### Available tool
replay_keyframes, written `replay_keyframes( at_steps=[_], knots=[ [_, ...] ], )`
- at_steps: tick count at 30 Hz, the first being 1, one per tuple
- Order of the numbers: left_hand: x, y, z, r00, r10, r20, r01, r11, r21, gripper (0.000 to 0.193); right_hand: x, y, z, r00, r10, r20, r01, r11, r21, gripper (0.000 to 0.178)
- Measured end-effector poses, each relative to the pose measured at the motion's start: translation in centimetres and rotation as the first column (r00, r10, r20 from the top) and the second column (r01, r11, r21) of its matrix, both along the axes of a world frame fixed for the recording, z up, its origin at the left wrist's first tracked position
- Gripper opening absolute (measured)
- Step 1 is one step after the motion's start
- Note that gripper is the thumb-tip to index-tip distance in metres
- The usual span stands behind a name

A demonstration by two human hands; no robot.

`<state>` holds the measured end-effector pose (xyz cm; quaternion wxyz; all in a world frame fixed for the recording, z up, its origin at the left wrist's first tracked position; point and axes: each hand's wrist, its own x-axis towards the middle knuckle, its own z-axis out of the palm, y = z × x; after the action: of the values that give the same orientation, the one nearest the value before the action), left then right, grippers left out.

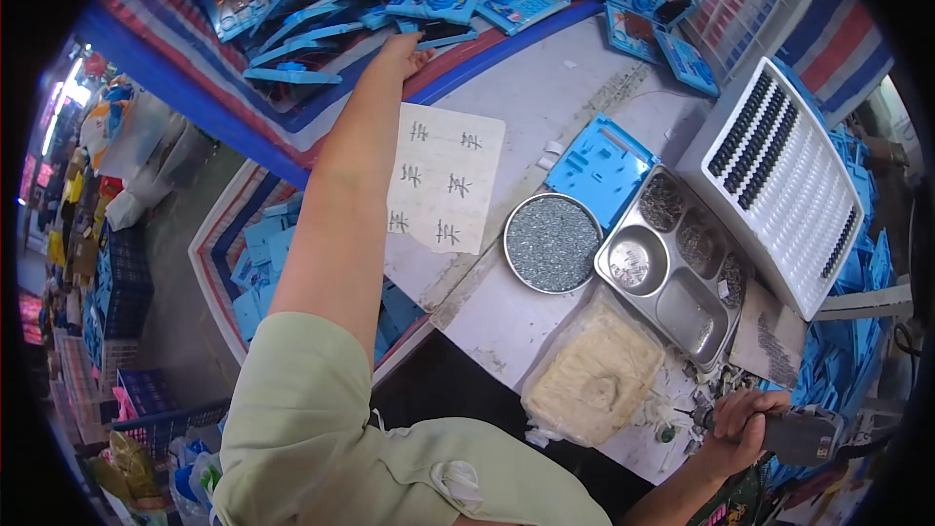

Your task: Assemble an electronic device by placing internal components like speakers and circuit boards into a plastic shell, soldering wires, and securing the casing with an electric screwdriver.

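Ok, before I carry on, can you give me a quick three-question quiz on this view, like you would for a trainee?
1. Which hand holds the dark power tool?
2. True or false: the round metal bowl stands to the left of the compartment tray.
3. Fill in the colour: the left hand is at the near edge of a pile of mostly ____ plastic units.

Key:
1. The right hand.
2. True.
3. Blue.
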<state>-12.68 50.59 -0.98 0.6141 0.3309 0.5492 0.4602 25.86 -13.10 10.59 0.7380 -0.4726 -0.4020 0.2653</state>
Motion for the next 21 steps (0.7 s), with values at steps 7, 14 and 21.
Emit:
replay_keyframes(
  at_steps=[7,14,21],
  knots=[
    [1.8,-6.6,2.6,0.992,0.066,0.103,-0.071,0.997,0.044,0.028,1.3,-0.3,1.2,0.995,-0.088,0.055,0.089,0.996,-0.014,0.032],
    [-6.7,-22.8,9.3,0.921,-0.26,-0.291,0.325,0.923,0.205,0.035,0.0,-0.2,2.3,0.732,-0.514,0.448,0.522,0.845,0.117,0.074],
    [1.5,-33.8,14.5,0.284,-0.786,-0.549,0.959,0.231,0.166,0.037,-3.4,2.9,-2.3,0.979,0.166,-0.12,-0.202,0.881,-0.428,0.035]
  ],
)
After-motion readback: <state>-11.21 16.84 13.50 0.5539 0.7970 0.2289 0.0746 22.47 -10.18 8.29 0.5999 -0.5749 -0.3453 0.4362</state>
